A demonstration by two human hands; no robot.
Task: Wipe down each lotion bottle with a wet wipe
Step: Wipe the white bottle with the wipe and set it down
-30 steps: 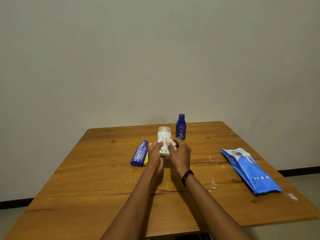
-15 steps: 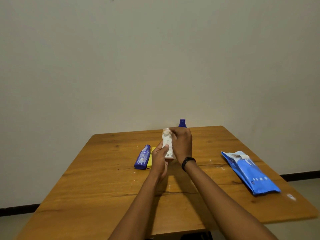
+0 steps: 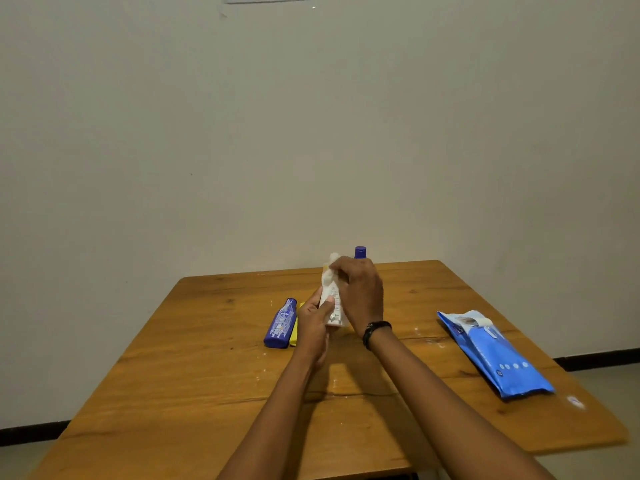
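Mid-wipe on white bottle [image 3: 331, 300]: left hand [image 3: 312, 325] grips lower end, right hand [image 3: 361, 293] clamps wet wipe [image 3: 333, 260] round top. Next, guessing: finish cap, set down, grab lying blue bottle [image 3: 280, 323].

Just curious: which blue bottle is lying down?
The leftmost blue bottle, flat beside the yellow bottle; the other blue bottle stands behind the right hand.

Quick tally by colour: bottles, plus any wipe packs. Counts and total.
blue bottles: 2 (lying blue bottle; upright blue bottle, mostly hidden behind the right hand)
yellow bottle: 1
white bottle: 1, gripped by the left hand and the right hand
wipe pack: 1
Total: 5
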